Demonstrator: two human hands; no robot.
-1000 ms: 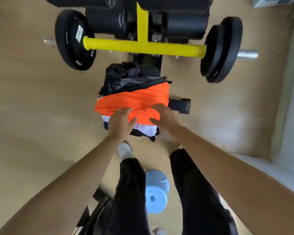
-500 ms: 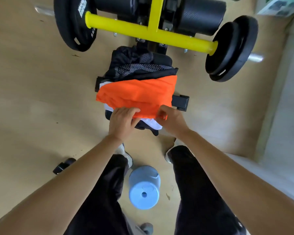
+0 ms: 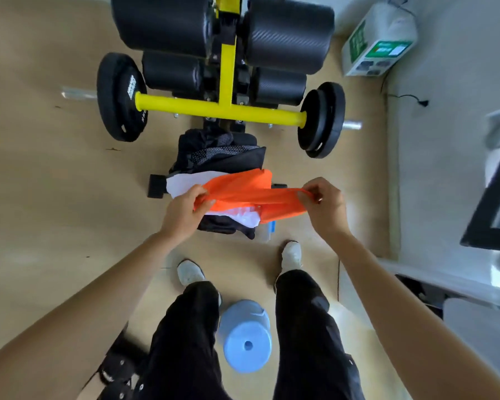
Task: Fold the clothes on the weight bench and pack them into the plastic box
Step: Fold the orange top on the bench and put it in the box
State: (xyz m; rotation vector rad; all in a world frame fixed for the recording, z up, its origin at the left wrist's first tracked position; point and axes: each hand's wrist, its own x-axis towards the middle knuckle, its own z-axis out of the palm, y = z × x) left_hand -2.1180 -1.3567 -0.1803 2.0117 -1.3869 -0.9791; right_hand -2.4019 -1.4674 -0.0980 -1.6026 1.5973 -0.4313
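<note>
We hold the orange garment (image 3: 243, 189) stretched btwn both hands, centre frame.
Left hand (image 3: 185, 210) grips the garment's left end, fingers curled round bunched cloth; right hand (image 3: 324, 206) pinches the right end, thumb and fingers closed on the hem. The cloth spans hand to hand just above the pile on the worktop (image 3: 156, 186), its upper part touching the pile. A white garment (image 3: 185, 180) lies under it, black clothes (image 3: 220, 157) beyond, toward the yellow bar (image 3: 214, 109) w/ weight plates (image 3: 119, 96) at each end, upper centre. Lower centre, a blue stool (image 3: 246, 336) stands on the floor btwn our legs.
</note>
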